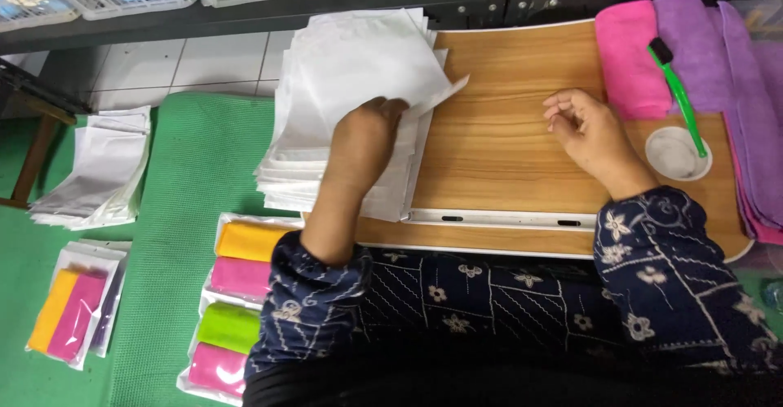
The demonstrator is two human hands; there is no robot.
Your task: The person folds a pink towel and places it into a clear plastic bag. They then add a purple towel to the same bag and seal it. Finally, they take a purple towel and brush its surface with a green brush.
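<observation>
The left hand [364,142] rests palm down on a stack of white sheets [342,89], its fingertips pinching the top sheet, whose corner lifts toward two o'clock. The stack spreads from beneath the hand toward twelve and nine o'clock, overlapping the left edge of the wooden lap table [497,142]. The right hand [589,134] hovers at three o'clock from the left, well apart from the stack, fingers loosely curled and holding nothing. At its three o'clock sits a small white dish [670,156] with a green brush [679,97] resting across it.
</observation>
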